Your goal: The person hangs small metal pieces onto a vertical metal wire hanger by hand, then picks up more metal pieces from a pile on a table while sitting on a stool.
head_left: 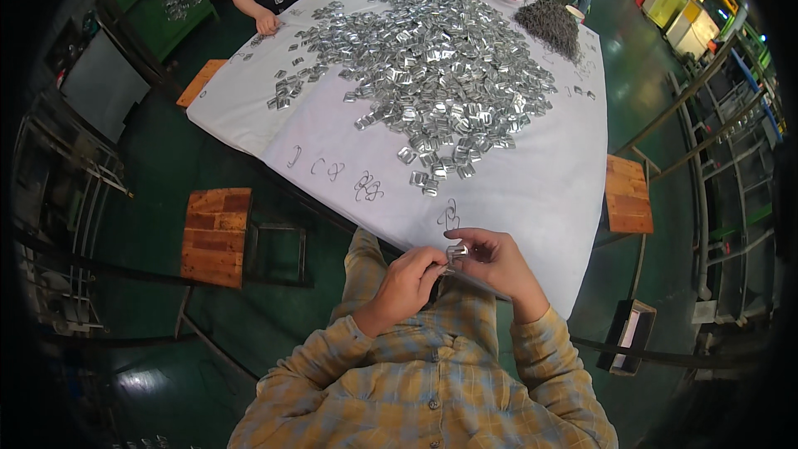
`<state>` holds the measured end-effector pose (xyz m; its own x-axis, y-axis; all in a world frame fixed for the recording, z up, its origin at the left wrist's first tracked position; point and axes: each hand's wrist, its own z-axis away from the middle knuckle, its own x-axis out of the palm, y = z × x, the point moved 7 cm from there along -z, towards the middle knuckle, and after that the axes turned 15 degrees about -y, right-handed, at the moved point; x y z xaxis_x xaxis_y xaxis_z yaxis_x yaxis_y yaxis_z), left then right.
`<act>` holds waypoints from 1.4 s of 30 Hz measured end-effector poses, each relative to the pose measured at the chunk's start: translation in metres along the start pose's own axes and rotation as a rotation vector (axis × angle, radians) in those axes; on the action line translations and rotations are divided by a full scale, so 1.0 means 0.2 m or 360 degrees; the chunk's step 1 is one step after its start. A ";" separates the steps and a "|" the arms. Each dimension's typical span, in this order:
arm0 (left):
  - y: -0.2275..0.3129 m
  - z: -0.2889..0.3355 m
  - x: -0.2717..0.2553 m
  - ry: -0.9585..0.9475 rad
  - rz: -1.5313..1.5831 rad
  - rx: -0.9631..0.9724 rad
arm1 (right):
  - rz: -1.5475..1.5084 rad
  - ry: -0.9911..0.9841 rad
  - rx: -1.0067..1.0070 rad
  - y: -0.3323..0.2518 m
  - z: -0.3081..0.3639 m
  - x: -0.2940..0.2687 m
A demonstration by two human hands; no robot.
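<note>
A person in a yellow plaid shirt sits at a table covered with white cloth, seen from above. Both hands meet just off the table's near edge. The right hand pinches a small shiny metal clip in closed fingertips; the left hand, also closed, seems to press a thin wire piece into it, though that piece is too small to make out. The clip hangs over the lap, not the cloth, so a loose pinch could likely drop it to the green floor. Bent wire hooks lie singly on the cloth near the edge. Farther in, a large heap of silver clips spreads out; a careless reach might scatter it. Beyond, a dark wire pile and other workers' hands.
</note>
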<state>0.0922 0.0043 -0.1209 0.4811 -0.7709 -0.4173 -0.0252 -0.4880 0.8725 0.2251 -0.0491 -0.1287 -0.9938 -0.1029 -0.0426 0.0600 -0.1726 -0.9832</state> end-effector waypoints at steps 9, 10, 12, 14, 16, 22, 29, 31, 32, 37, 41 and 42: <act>-0.06 0.00 0.04 -0.0168 0.0045 -0.0037 | 0.0369 0.0313 -0.0131 -0.10 0.12 0.02; -0.09 -0.01 0.05 -0.0257 0.0186 -0.0064 | 0.0355 0.0381 -0.0091 -0.09 0.14 0.02; -0.19 -0.08 0.04 -0.0186 0.0046 -0.0091 | 0.0346 0.0455 -0.0047 -0.06 0.17 0.02; -0.28 -0.14 0.02 -0.0100 -0.0107 -0.0130 | 0.0350 0.0578 0.0003 -0.01 0.20 0.01; -0.32 -0.24 0.03 0.0022 -0.0841 -0.0164 | 0.0339 0.0604 -0.0054 -0.02 0.21 0.03; -0.38 -0.41 0.18 -0.0332 -0.1439 -0.0356 | 0.0398 0.0594 -0.0133 -0.07 0.22 0.07; -0.42 -0.43 0.08 -0.0308 -0.1316 -0.0370 | 0.0319 0.0628 -0.0150 -0.03 0.22 0.09; -0.42 -0.38 -0.04 -0.0209 -0.0574 -0.0576 | 0.0343 0.0663 -0.0178 -0.03 0.22 0.09; -0.43 -0.34 -0.06 -0.0149 -0.0218 -0.0496 | 0.0371 0.0693 -0.0199 -0.04 0.21 0.09; -0.10 -0.17 -0.10 -0.0357 0.0524 -0.0264 | 0.0433 0.0709 -0.0196 -0.06 0.18 0.11; 0.04 -0.10 -0.09 -0.0387 0.0338 0.0022 | 0.0443 0.0634 -0.0202 -0.08 0.15 0.14; 0.05 -0.10 -0.09 -0.0377 0.0300 -0.0019 | 0.0447 0.0636 -0.0209 -0.09 0.15 0.14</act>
<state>0.0997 0.0214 -0.0994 0.2513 -0.9221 -0.2943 -0.0838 -0.3237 0.9425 0.1992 -0.0793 -0.1076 -0.9007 0.2600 -0.3480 0.3433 -0.0649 -0.9370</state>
